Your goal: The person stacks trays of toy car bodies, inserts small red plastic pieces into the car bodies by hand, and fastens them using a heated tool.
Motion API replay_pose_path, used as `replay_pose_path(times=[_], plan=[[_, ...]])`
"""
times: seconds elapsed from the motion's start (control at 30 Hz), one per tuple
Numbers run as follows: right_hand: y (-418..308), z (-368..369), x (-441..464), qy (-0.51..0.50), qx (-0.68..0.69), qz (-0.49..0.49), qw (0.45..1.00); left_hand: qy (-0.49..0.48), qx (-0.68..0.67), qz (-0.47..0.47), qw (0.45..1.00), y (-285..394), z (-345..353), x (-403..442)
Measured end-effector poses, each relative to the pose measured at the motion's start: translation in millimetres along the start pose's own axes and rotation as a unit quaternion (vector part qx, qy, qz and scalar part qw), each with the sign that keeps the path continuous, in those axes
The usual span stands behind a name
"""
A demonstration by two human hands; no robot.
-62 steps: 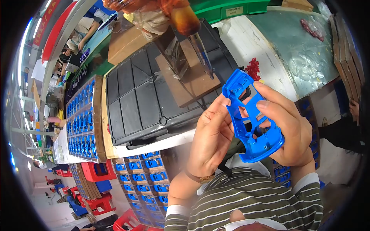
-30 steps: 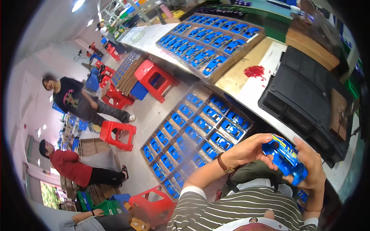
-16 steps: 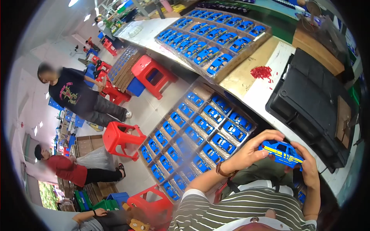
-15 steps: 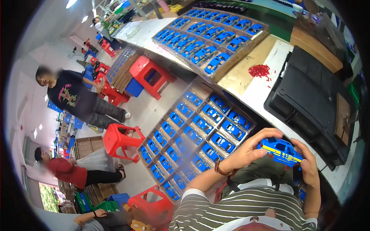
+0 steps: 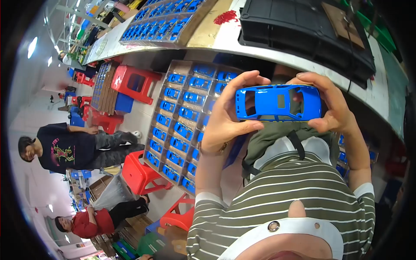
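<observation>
A blue toy car body [image 5: 268, 103] is held level between my two hands, its roof facing the camera, with window openings and a dark rectangle on the roof. My left hand [image 5: 227, 115] grips its left end, thumb along the near side and fingers along the far side. My right hand [image 5: 331, 104] clasps the right end in the same way. Left of my hands, a divided tray [image 5: 177, 117] holds several blue car bodies in rows. Another tray [image 5: 190, 32] of blue car bodies lies on the workbench [image 5: 281, 54].
A black plastic crate [image 5: 303, 32] and small red pieces [image 5: 225, 17] lie on the bench. Red stools [image 5: 138, 82] stand at the left. One person in a dark shirt [image 5: 67, 147] and another in red [image 5: 93, 223] stand beyond them.
The car body has turned from its printed side to its roof and moved left and up in view. The camera view has shifted, and the person in the dark shirt appears lower.
</observation>
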State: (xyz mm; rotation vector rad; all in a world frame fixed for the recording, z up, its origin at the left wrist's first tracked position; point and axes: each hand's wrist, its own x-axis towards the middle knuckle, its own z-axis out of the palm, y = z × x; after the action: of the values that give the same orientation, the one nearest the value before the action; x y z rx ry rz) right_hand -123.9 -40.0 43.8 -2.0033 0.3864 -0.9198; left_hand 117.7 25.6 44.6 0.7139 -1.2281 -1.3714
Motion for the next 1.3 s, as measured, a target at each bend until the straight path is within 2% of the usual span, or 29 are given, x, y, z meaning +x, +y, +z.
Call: replay_pose_path(times=[0.17, 0.27, 0.33, 0.4, 0.47, 0.53, 0.57, 0.6, 0.67, 0.73, 0.8, 0.83, 0.87, 0.93, 0.97, 1.0, 1.07, 1.1, 1.13, 1.2, 1.3], plan=[[-3, 10, -18, -0.030, 0.113, -0.019, 0.993, 0.001, 0.086, 0.024, 0.996, 7, 20, -37], [-4, 9, -12, -0.067, 0.088, -0.043, 0.993, 0.023, 0.115, 0.014, 0.993, 15, 24, -48], [-2, 9, -2, -0.083, 0.113, -0.042, 0.989, 0.023, 0.154, 0.047, 0.987, 14, 18, -47], [2, 2, 9, -0.110, 0.087, -0.024, 0.990, 0.037, 0.217, 0.021, 0.975, 20, 13, -43], [9, -3, 26, -0.143, 0.019, -0.065, 0.987, -0.001, 0.327, 0.022, 0.945, 26, 0, -31], [16, -4, 43, -0.166, -0.010, -0.076, 0.983, 0.000, 0.356, 0.027, 0.934, 18, -13, -21], [23, -2, 50, -0.158, -0.015, -0.107, 0.981, -0.010, 0.328, -0.027, 0.944, 18, -18, -12], [30, -1, 57, -0.147, -0.013, -0.119, 0.982, -0.029, 0.362, 0.072, 0.929, 5, -30, -4], [43, -8, 71, -0.165, -0.014, -0.059, 0.984, -0.034, 0.348, 0.071, 0.934, 2, -48, 17], [51, -3, 93, -0.094, -0.031, -0.068, 0.993, -0.047, 0.297, 0.015, 0.954, 2, -74, 37], [67, -20, 88, -0.179, -0.018, 0.052, 0.982, -0.027, 0.298, 0.016, 0.954, 6, -102, 60], [79, -27, 95, -0.196, 0.045, 0.099, 0.975, 0.000, 0.260, -0.008, 0.966, 11, -117, 71], [95, -45, 87, -0.254, 0.099, 0.202, 0.941, 0.024, 0.226, -0.040, 0.973, 16, -132, 82], [77, -37, 122, -0.076, 0.257, 0.328, 0.906, 0.131, 0.189, -0.056, 0.972, 21, -154, 95], [61, -34, 148, -0.017, 0.217, 0.340, 0.915, 0.163, 0.178, -0.071, 0.968, 28, -164, 102], [59, -40, 159, -0.029, 0.201, 0.350, 0.914, 0.179, 0.192, -0.057, 0.963, 32, -175, 105], [62, -47, 175, -0.052, 0.169, 0.366, 0.914, 0.241, 0.171, -0.098, 0.950, 37, -192, 109], [55, -44, 190, -0.026, 0.135, 0.382, 0.914, 0.286, 0.152, -0.112, 0.939, 54, -197, 118], [50, -43, 202, -0.043, 0.125, 0.395, 0.909, 0.348, 0.119, -0.148, 0.918, 64, -203, 124], [43, -41, 225, -0.075, 0.105, 0.418, 0.899, 0.437, 0.160, -0.137, 0.874, 75, -228, 135], [34, -35, 258, -0.124, 0.107, 0.436, 0.885, 0.514, 0.162, -0.133, 0.832, 90, -279, 147]])
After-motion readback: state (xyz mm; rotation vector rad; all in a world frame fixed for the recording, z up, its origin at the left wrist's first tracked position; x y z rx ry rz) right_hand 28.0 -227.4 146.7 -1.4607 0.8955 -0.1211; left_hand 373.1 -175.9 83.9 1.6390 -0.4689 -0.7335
